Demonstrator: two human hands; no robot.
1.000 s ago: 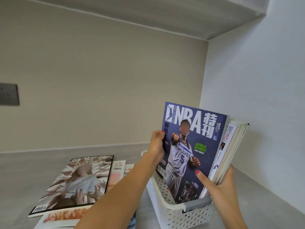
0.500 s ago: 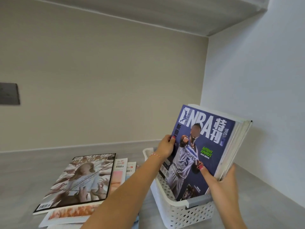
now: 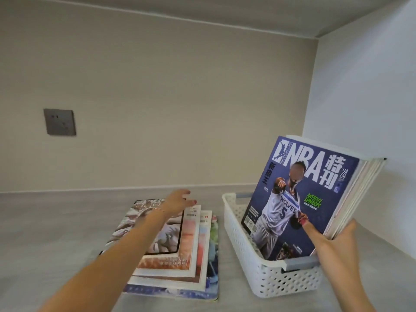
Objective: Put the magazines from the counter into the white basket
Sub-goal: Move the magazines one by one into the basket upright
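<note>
White basket (image 3: 265,282) on the right: perforated plastic, grey handle; magazine covers (image 3: 299,199) glossy paper; counter (image 3: 56,233) matt grey, smooth; far wall socket plate (image 3: 59,122) dull grey.

Stack of magazines (image 3: 180,251) lies on the counter (image 3: 56,233) — left of the basket (image 3: 270,275) (more magazines (image 3: 304,199) standing inside).

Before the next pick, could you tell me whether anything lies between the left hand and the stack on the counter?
Nothing visible does: the left hand is open above the stack of magazines, whose top cover is bare.
</note>
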